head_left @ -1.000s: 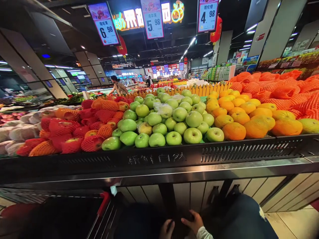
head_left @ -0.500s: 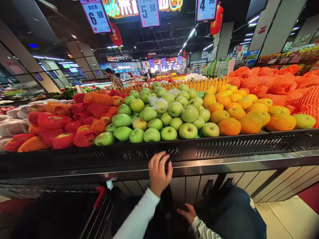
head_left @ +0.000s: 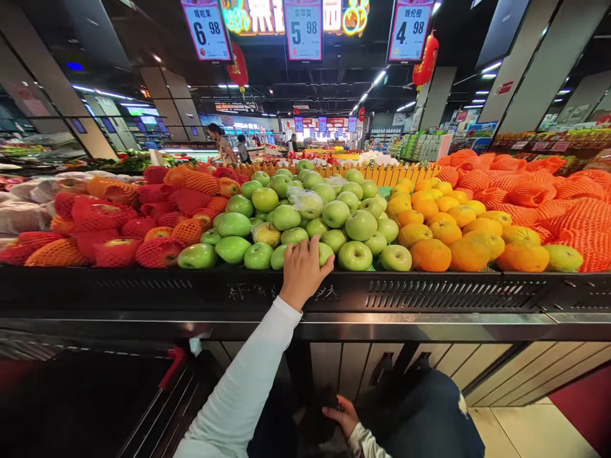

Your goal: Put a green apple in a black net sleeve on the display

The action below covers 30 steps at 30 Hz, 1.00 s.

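My left hand (head_left: 301, 270) reaches over the black front rail (head_left: 429, 292) of the fruit stand. Its fingers curl over a green apple (head_left: 326, 252) in the front row of the green apple pile (head_left: 334, 213). The white sleeve (head_left: 248, 388) runs back toward me. My right hand (head_left: 341, 416) is low by my body, fingers bent against something dark that I cannot make out, beside a dark blue bag (head_left: 424, 416).
Red apples in foam nets (head_left: 119, 235) lie left of the green ones, oranges (head_left: 458, 235) to the right. Price signs (head_left: 303, 28) hang above. A cart with a red handle (head_left: 172, 369) stands at lower left. Other people (head_left: 222, 143) are far behind the stand.
My left hand rose from beside my right hand, passed the front rail and came down on a front-row green apple. My right hand stayed low.
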Available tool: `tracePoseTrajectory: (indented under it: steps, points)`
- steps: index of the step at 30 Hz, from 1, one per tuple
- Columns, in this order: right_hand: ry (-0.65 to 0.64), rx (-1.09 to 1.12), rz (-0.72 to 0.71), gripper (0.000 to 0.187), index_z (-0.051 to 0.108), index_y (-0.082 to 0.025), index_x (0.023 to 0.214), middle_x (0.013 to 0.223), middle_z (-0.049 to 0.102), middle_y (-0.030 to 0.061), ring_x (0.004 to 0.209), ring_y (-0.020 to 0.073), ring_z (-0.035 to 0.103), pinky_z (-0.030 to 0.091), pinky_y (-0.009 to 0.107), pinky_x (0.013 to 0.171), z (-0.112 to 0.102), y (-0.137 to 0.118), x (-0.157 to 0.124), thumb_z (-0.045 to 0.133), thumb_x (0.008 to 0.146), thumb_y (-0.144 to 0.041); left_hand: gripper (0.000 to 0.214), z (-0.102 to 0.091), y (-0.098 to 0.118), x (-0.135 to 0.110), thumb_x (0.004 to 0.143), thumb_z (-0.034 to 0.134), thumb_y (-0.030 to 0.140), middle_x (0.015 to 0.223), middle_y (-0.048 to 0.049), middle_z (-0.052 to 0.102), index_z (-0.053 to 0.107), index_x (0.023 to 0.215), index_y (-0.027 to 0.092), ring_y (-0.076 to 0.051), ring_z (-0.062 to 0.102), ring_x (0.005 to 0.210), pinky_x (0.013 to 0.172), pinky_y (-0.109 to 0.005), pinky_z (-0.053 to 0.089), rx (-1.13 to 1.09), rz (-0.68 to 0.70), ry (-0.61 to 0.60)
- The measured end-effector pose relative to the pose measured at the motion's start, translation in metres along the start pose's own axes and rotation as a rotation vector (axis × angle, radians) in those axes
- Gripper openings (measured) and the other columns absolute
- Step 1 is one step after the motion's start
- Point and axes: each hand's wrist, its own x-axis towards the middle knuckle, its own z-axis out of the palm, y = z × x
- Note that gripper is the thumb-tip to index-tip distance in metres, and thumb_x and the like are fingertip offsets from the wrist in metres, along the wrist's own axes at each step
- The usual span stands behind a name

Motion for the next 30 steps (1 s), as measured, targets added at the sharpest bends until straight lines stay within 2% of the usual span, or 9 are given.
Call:
tracePoseTrajectory:
  steps: [4,7,10,14,18,22,25,28,30]
  points:
    - [-0.075,0.02,0.051,0.056,0.068,-0.02,0.058,0.058,0.06,-0.0014,0.061,0.0156,0.055,0.048,0.034,0.073,0.005,-0.003,-0.006,0.092,0.029,-0.062,0.063,-0.007,-0.003,-0.026,0.101,0.029,0.059,0.139,-0.0198,0.055,0.041,0.142,0.013,-0.03,0.054,0.127,0.11,-0.048,0.038,-0.4,-0.069,0.283]
    - [-0.062,-0.017,0.086,0.063,0.063,-0.016,0.05,0.049,0.054,-0.002,0.051,0.0097,0.046,0.04,0.028,0.061,0.005,-0.004,-0.006,0.089,0.031,-0.069,0.062,-0.013,0.004,-0.081,0.1,0.022,0.062,0.146,-0.0145,0.049,0.04,0.143,0.02,-0.025,0.055,0.125,0.104,-0.039,0.046,-0.843,-0.267,0.322]
    - [-0.037,-0.019,0.057,0.065,0.061,-0.015,0.047,0.046,0.051,-0.0028,0.047,0.0081,0.043,0.037,0.026,0.057,0.0,-0.014,-0.005,0.088,0.033,-0.072,0.064,-0.006,0.015,-0.162,0.095,0.031,0.07,0.141,-0.0105,0.055,0.051,0.134,0.023,-0.024,0.062,0.113,0.09,-0.034,0.054,-1.209,-0.606,0.147]
    - [-0.161,0.087,0.017,0.06,0.074,-0.016,0.074,0.065,0.069,0.0034,0.061,0.0151,0.062,0.049,0.03,0.07,-0.005,-0.04,-0.017,0.085,0.052,-0.071,0.07,0.019,0.016,-0.265,0.08,0.054,0.079,0.096,-0.0054,0.07,0.059,0.121,0.023,-0.021,0.069,0.073,0.054,-0.026,0.049,-1.593,-1.136,-0.207]
    - [-0.349,0.131,-0.043,0.052,0.074,-0.02,0.105,0.087,0.077,0.0089,0.08,0.022,0.072,0.053,0.039,0.085,-0.005,-0.065,-0.051,0.079,0.072,-0.059,0.078,0.028,0.007,-0.329,0.069,0.067,0.081,0.082,-0.0024,0.07,0.056,0.124,0.027,-0.019,0.068,0.056,0.043,-0.022,0.036,-1.767,-1.404,-0.404]
    - [-0.34,0.071,-0.11,0.05,0.072,-0.025,0.117,0.098,0.076,0.0091,0.086,0.0223,0.071,0.052,0.04,0.089,-0.005,-0.071,-0.081,0.076,0.076,-0.055,0.084,0.032,0.001,-0.35,0.051,0.09,0.065,0.079,-0.0041,0.071,0.062,0.117,0.022,-0.019,0.068,0.06,0.045,-0.022,0.037,-1.658,-1.454,-0.429]
    - [-0.277,0.15,-0.031,0.057,0.074,-0.026,0.11,0.082,0.073,0.0064,0.071,0.0207,0.067,0.053,0.038,0.075,-0.009,-0.066,-0.092,0.079,0.065,-0.061,0.084,0.04,0.002,-0.345,0.049,0.091,0.063,0.079,-0.0041,0.071,0.063,0.114,0.018,-0.02,0.067,0.066,0.049,-0.024,0.043,-1.556,-1.462,-0.385]
    - [-0.236,0.151,-0.014,0.054,0.076,-0.025,0.103,0.064,0.064,0.002,0.059,0.0175,0.058,0.05,0.034,0.063,-0.007,-0.07,-0.098,0.08,0.061,-0.058,0.083,0.045,0.008,-0.334,0.058,0.087,0.062,0.106,-0.0083,0.073,0.061,0.125,0.021,-0.028,0.07,0.099,0.078,-0.034,0.056,-1.525,-1.409,-0.323]
    - [-0.192,0.02,-0.134,0.048,0.076,-0.024,0.102,0.062,0.06,0.0006,0.056,0.015,0.053,0.047,0.031,0.06,-0.001,-0.078,-0.103,0.08,0.065,-0.054,0.08,0.048,0.013,-0.332,0.063,0.085,0.06,0.121,-0.0104,0.07,0.059,0.128,0.022,-0.032,0.063,0.118,0.099,-0.04,0.051,-1.533,-1.276,-0.316]
